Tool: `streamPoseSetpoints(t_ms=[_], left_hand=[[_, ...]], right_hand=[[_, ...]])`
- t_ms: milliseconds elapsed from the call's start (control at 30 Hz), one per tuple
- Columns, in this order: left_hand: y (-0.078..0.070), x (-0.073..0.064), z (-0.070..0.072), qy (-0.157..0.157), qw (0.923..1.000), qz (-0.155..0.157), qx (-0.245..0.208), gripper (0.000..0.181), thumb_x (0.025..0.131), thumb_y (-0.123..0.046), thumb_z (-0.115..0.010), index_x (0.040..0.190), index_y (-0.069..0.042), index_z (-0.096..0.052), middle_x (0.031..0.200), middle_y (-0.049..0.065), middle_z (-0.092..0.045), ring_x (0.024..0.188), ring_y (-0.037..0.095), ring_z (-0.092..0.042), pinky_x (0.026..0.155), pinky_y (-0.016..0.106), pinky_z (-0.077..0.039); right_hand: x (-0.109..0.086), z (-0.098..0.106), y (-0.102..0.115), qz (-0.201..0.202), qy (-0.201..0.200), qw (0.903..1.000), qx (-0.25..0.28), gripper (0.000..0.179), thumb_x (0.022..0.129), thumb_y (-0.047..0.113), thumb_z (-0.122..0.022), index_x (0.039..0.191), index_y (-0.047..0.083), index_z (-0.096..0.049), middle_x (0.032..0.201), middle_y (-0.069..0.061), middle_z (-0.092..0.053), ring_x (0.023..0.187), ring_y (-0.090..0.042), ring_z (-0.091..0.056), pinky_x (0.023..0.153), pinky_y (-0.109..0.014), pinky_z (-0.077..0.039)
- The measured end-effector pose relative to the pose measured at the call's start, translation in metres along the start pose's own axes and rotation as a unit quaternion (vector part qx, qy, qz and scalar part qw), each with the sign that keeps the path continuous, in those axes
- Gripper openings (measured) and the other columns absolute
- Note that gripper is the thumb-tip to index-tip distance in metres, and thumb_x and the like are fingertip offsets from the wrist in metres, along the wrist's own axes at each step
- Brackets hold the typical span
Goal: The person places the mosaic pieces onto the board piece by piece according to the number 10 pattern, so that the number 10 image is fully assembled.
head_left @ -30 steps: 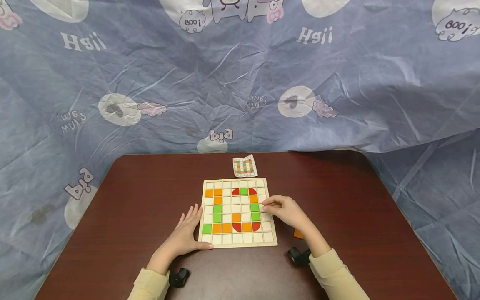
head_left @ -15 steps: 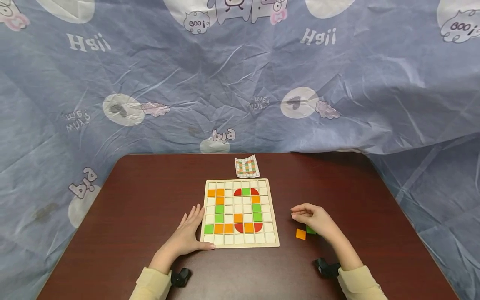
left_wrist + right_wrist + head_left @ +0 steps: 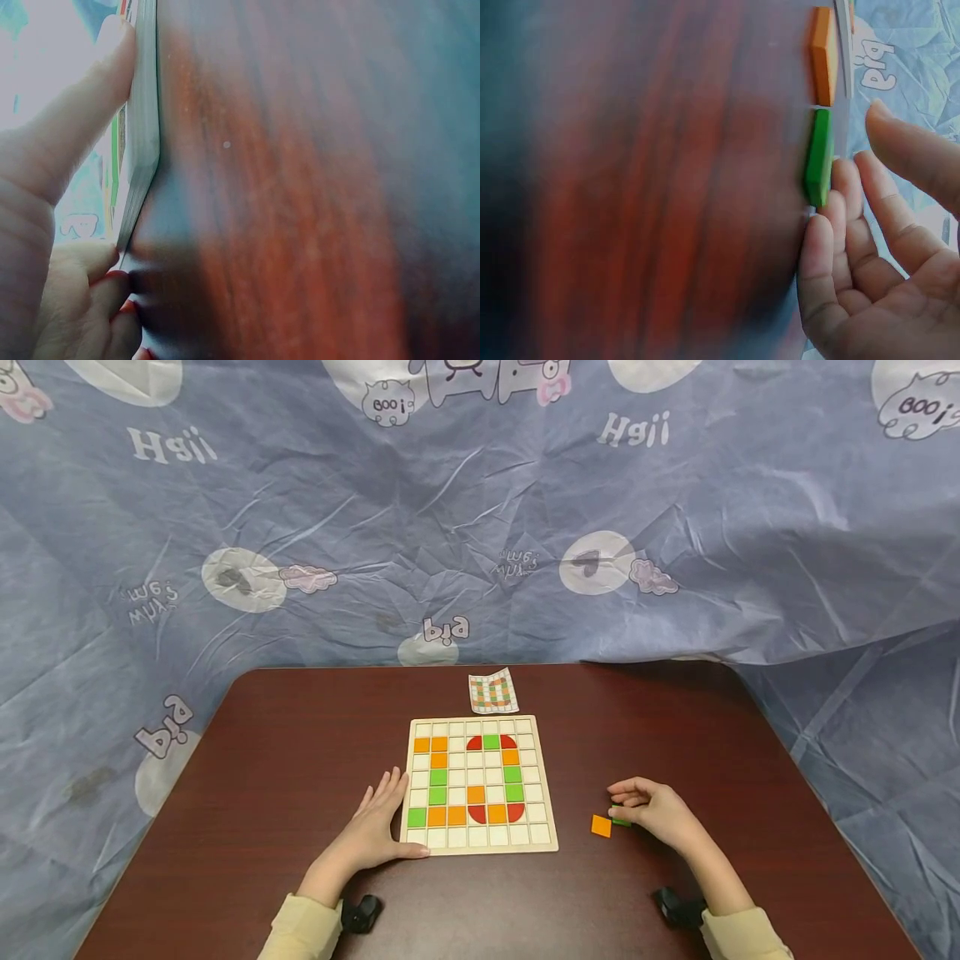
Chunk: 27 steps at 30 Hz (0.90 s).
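A cream grid board (image 3: 480,848) lies on the table, set with orange, green and red tiles. My left hand (image 3: 367,833) rests against its left edge, fingers straight along the side and thumb over the near corner. In the left wrist view, the thumb (image 3: 97,90) lies across the board's edge (image 3: 144,97). Right of the board, my right hand (image 3: 654,814) is over a green square tile (image 3: 619,818), hiding part of it. The right wrist view shows thumb and fingers spread apart beside that green tile (image 3: 820,159), pinching nothing. An orange square tile (image 3: 602,826) lies just left of it.
Behind the board lies a small paper card (image 3: 493,692) printed with a coloured grid. The dark wooden table (image 3: 315,727) ends at a hanging blue patterned cloth (image 3: 480,527). Each wrist wears a small black camera (image 3: 362,913).
My right hand has left the board's right side and travelled right and slightly toward me to the green tile, uncovering the orange one. My left hand stays at the board's edge.
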State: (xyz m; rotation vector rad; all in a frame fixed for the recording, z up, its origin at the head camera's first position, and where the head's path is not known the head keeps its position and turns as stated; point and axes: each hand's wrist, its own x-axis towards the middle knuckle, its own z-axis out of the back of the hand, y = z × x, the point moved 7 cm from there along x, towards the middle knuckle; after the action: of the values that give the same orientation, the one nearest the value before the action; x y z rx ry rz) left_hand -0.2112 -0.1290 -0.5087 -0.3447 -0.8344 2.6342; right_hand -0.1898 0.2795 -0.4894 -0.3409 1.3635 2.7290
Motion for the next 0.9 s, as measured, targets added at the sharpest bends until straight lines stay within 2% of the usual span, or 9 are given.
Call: streamPoseSetpoints(t_ms=[167,333,633,767,900], left_hand=[[0.0004,0.0006,-0.0004,0.000,1.0000,0.000,-0.002,0.125,0.065,-0.052,-0.088,0.156,0.001,-0.020,0.163,0.023,-0.013,0.152,0.039,-0.010,0.121,0.060,-0.010],[0.0005,0.0006,-0.0002,-0.001,1.0000,0.001,-0.002,0.125,0.065,-0.052,-0.088,0.156,0.001,-0.020,0.163,0.023,-0.013,0.152,0.039,-0.010,0.121,0.060,-0.010],[0.0013,0.0012,-0.0005,-0.003,1.0000,0.000,0.003,0.126,0.065,-0.053,-0.088,0.156,0.002,-0.020,0.163,0.023,-0.014,0.152,0.039,-0.011,0.121,0.060,-0.010],[0.0017,0.0012,-0.0018,0.001,1.0000,0.002,0.003,0.125,0.065,-0.052,-0.088,0.156,0.002,-0.020,0.163,0.023,-0.013,0.152,0.039,-0.010,0.121,0.060,-0.010],[0.0014,0.0010,-0.0018,0.001,1.0000,0.002,0.000,0.126,0.065,-0.052,-0.088,0.156,0.002,-0.020,0.163,0.023,-0.013,0.152,0.040,-0.010,0.121,0.061,-0.010]], right_hand=[[-0.0041,-0.0001,0.0016,0.004,-0.006,0.9987,-0.050,0.039,0.081,0.017,-0.080,0.116,0.003,-0.068,0.113,-0.014,-0.068,0.100,-0.026,-0.062,0.081,-0.035,-0.054],[-0.0049,-0.0004,0.0006,-0.006,-0.016,0.9973,-0.071,0.037,0.080,0.012,-0.080,0.114,0.003,-0.069,0.113,-0.014,-0.066,0.101,-0.028,-0.061,0.084,-0.042,-0.054],[-0.0042,-0.0016,0.0034,-0.010,-0.020,0.9940,-0.107,0.027,0.080,0.010,-0.080,0.105,0.006,-0.070,0.098,-0.005,-0.061,0.087,-0.019,-0.055,0.072,-0.032,-0.048],[-0.0044,-0.0041,0.0012,-0.024,-0.010,0.9949,-0.098,0.022,0.080,0.010,-0.080,0.099,0.008,-0.068,0.090,-0.004,-0.061,0.079,-0.017,-0.053,0.065,-0.029,-0.045],[-0.0044,-0.0045,0.0013,-0.020,-0.008,0.9960,-0.086,0.019,0.080,0.009,-0.079,0.096,0.008,-0.068,0.087,-0.004,-0.064,0.074,-0.015,-0.056,0.062,-0.027,-0.046]])
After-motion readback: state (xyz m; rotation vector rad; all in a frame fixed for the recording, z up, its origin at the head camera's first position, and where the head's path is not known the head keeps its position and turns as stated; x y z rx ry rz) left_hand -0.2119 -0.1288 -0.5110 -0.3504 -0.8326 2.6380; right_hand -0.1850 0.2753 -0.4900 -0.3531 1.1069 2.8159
